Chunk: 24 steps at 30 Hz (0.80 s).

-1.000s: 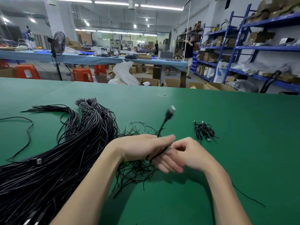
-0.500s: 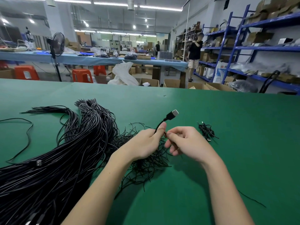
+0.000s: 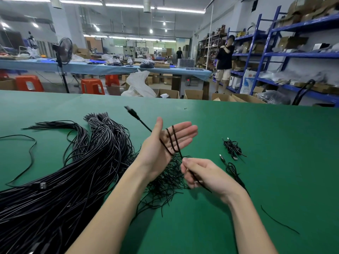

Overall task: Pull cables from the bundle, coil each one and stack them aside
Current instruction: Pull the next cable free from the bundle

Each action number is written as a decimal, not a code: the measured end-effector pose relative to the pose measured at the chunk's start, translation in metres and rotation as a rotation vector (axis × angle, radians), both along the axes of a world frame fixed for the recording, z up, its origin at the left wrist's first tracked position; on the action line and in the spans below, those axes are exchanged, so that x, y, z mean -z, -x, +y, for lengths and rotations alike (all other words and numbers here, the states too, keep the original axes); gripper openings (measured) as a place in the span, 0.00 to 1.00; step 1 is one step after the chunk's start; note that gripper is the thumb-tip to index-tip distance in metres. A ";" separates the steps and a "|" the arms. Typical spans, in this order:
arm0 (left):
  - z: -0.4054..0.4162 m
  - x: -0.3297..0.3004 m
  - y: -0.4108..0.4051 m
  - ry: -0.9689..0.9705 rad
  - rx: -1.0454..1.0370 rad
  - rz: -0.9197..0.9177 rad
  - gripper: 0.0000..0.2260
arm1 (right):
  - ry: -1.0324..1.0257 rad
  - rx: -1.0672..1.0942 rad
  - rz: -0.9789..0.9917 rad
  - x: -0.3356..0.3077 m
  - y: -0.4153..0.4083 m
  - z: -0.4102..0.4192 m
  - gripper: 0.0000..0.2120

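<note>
Your left hand (image 3: 166, 143) just opened, fingers straight; cable (image 3: 173, 142) now loops them, right hand (image 3: 203, 176) pinching below—coiling started.

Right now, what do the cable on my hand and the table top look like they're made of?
Cable: black, flexible, looks like a rubber or plastic jacket with a dull sheen; it bends in loops across the left hand. The plug looks like moulded black plastic; it is blurred.
Table top: matte green, no glare, probably a felt or rubber mat; can't tell which.
</note>
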<state>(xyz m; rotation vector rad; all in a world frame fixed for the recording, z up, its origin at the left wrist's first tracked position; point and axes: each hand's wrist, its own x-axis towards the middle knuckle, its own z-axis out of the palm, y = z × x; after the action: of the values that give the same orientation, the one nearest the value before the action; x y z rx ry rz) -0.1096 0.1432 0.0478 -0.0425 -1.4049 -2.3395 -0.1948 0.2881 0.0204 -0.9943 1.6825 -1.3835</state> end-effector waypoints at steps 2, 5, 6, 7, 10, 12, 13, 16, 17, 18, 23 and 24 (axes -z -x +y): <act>-0.002 -0.004 -0.007 0.039 0.088 -0.015 0.36 | -0.036 0.052 0.010 0.006 0.002 0.003 0.15; -0.003 -0.008 -0.015 0.257 0.171 -0.154 0.37 | -0.040 0.130 0.046 0.006 0.007 0.007 0.15; -0.002 -0.009 -0.018 0.353 0.211 -0.207 0.37 | -0.052 0.150 0.085 0.003 0.009 0.009 0.14; -0.002 -0.010 -0.020 0.458 0.249 -0.264 0.37 | -0.080 0.157 0.158 0.000 0.012 0.010 0.12; 0.000 -0.009 -0.022 0.725 0.309 -0.439 0.39 | -0.149 0.150 0.393 -0.012 0.015 0.011 0.09; 0.004 -0.008 -0.021 0.779 0.320 -0.536 0.39 | -0.181 0.173 0.484 -0.020 0.014 0.009 0.10; 0.006 -0.007 -0.019 0.775 0.323 -0.572 0.39 | -0.210 0.183 0.545 -0.024 0.013 0.007 0.12; 0.005 -0.003 -0.019 0.797 0.289 -0.672 0.38 | -0.307 0.243 0.702 -0.032 0.009 0.001 0.14; 0.003 -0.002 -0.019 0.836 0.263 -0.711 0.38 | -0.321 0.274 0.709 -0.034 0.008 0.000 0.13; 0.001 0.000 -0.018 0.854 0.237 -0.731 0.37 | -0.329 0.305 0.709 -0.036 0.007 -0.001 0.12; -0.003 0.010 -0.009 0.648 -0.003 -0.566 0.31 | -0.144 0.335 0.298 -0.038 0.000 -0.006 0.08; -0.003 0.012 -0.006 0.596 -0.040 -0.525 0.31 | -0.112 0.293 0.166 -0.038 -0.002 -0.007 0.07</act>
<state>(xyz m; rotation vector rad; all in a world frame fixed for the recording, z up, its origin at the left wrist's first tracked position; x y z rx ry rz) -0.1031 0.1398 0.0356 0.4529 -2.2862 -1.8850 -0.1925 0.2815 0.0586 -0.8429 2.0720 -1.4018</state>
